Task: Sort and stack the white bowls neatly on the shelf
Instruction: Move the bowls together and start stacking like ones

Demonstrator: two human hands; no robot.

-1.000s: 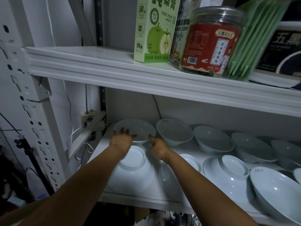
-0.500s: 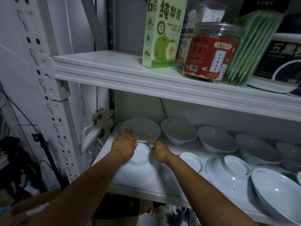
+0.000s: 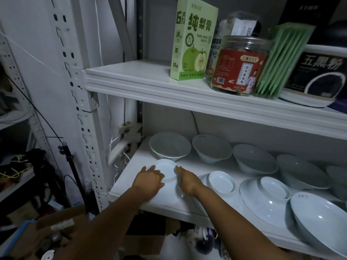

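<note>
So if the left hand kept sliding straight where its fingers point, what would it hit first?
Probably the raised foot of the upside-down bowl under the left hand; beyond that, the upright bowl at the back, though depth is unclear.

Nine white bowls, two hands

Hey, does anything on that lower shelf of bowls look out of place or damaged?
No breakage or spill shows. Three front bowls lie foot-up: the leftmost bowl between left hand and right hand, the second bowl and third bowl beside it. The back-row bowls stand upright.
</note>
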